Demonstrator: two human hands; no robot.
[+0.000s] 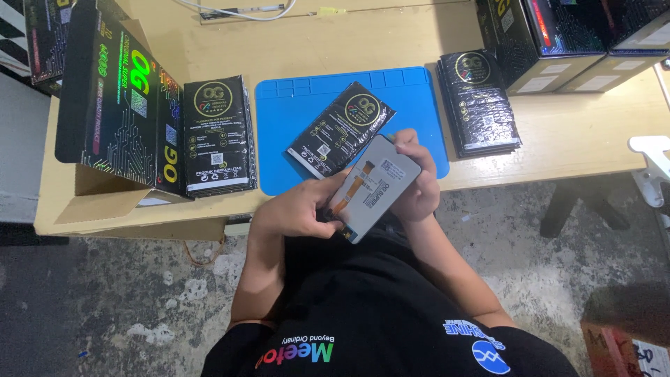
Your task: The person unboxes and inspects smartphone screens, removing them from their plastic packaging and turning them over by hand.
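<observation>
Both hands, left (296,209) and right (412,185), closed around grey phone screen panel (377,188), off counter's (558,132) front edge.

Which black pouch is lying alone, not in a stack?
The black pouch lying tilted on the blue mat. The other pouches sit in stacks, one left of the mat, one right.

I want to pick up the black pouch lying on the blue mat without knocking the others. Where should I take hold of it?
Grip the black pouch by its two long edges near the middle, coming from above. It lies flat and slanted on the blue mat, apart from the stacks of pouches on either side, so both long edges are free. The top corner near the right hand is less open.
</observation>
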